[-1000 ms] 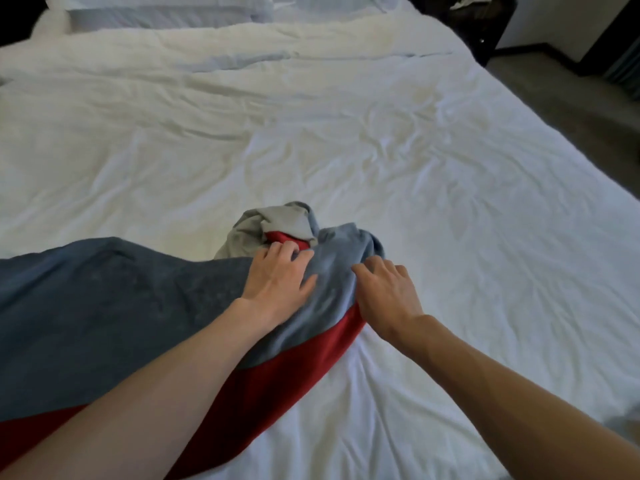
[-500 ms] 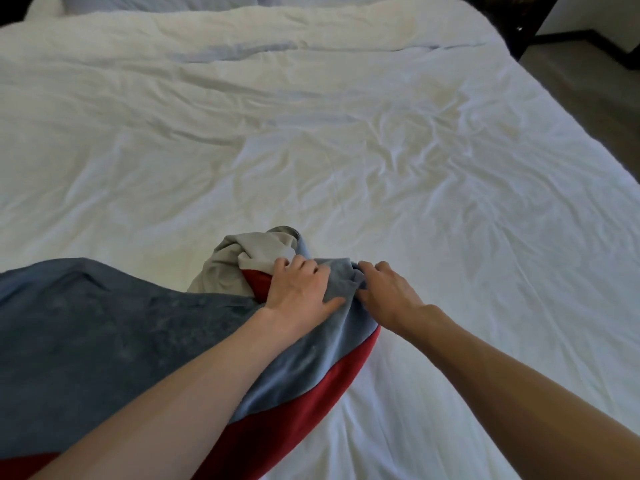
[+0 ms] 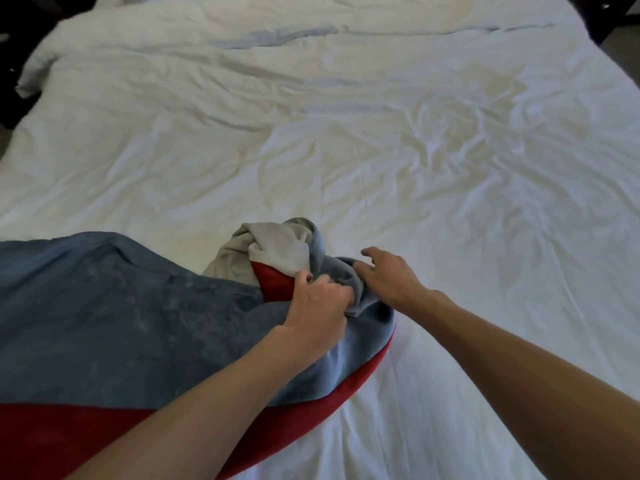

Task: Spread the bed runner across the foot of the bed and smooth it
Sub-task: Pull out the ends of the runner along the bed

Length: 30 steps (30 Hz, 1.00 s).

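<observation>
The bed runner (image 3: 131, 306), blue-grey with a red band along its near edge and a pale grey underside, lies spread over the left half of the bed's foot. Its right end is bunched into a heap near the middle. My left hand (image 3: 320, 306) grips a fold of the bunched blue fabric. My right hand (image 3: 386, 277) rests just right of it, fingers spread and loosely bent, touching the heap's right edge. The white duvet (image 3: 381, 150) covers the bed and is wrinkled.
The right half of the bed's foot (image 3: 502, 306) shows only white duvet. Dark furniture (image 3: 602, 15) stands past the bed's far right corner, and dark floor (image 3: 10, 81) lies along the left side.
My left hand went from lying flat on the runner to gripping a fold. My right hand let go of the fabric edge and spread its fingers. The view shifted closer.
</observation>
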### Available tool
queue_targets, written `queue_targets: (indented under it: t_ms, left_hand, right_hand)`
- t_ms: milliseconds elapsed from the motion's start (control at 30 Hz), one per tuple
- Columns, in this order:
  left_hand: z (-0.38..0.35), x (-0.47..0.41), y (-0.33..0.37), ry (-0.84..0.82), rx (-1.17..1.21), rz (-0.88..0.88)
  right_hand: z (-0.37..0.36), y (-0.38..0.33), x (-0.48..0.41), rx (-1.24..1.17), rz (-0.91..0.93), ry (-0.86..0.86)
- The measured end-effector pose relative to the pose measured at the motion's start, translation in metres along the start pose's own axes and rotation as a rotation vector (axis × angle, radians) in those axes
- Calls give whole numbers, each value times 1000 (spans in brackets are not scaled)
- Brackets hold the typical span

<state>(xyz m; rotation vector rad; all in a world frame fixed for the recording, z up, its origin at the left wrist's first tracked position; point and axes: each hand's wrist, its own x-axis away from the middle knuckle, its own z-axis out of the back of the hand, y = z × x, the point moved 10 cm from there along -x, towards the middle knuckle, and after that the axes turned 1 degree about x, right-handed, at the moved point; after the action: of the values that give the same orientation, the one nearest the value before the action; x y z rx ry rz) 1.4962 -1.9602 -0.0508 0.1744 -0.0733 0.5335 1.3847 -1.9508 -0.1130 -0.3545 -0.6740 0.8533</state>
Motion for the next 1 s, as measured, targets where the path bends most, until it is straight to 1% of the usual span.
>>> queue_targets:
  t_ms: [100,167,300,433,567,633,833,900,1000]
  left_hand:
    - [6,17,6,84,84,-91]
    - [6,26,4,90,101,-99]
    - [2,36,5,48,111,-68]
    - [-2,35,14,7,133,38]
    - [-4,17,2,12,302,268]
    - [-8,8,-1,-18,291,334]
    - [-28,-17,39,-107,246,272]
    - [-33,-27,59,-113,211,230]
    - [-38,-40,87,-110,175,173]
  right_hand:
    - [-19,-5,-7,36,-11,-96]
    - [-29,-3,-8,63,-47,-127]
    - [-29,-5,0,142,-46,-88]
    - [-10,3,15,196,-30,6]
    - [18,28,38,186,-64,93]
    - [34,45,51,166,-93,152]
    - [85,102,98,139,-189,319]
    - [89,119,113,136,-212,334]
    - [80,132,130,134,-198,332]
